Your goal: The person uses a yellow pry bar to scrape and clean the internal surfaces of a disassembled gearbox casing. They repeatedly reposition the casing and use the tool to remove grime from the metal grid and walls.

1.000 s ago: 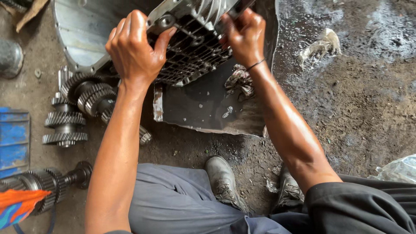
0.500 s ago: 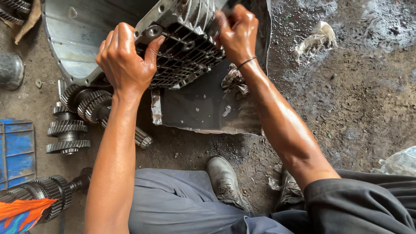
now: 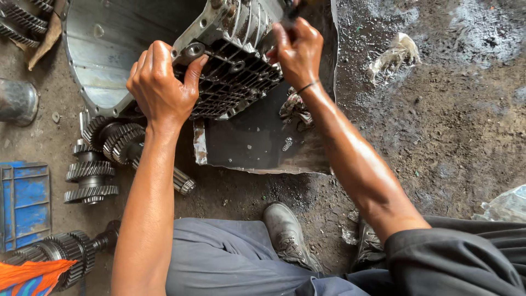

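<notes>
Oily floor; both hands (image 3: pixel 159 82) (image 3: pixel 298 52) grip gearbox housing (image 3: pixel 233 60).

Vehicle repair workshop, floor-level work. Oil-stained dirt floor (image 3: pixel 449 137), gear shafts (image 3: pixel 109 148) and loose toothed gears (image 3: pixel 90 186) lying on the ground, ribbed gearbox housing (image 3: pixel 235 60) sitting on a greasy metal sheet (image 3: pixel 257 148), blue plastic crate (image 3: pixel 24 200) at the side, dirty rag (image 3: pixel 394 52) nearby.

Two crumpled plastic bags lie on the dirt floor: a clear whitish one (image 3: pixel 395 53) toward the far right, and another clear one (image 3: pixel 507 205) at the right edge. No labels, signs or screens.
</notes>
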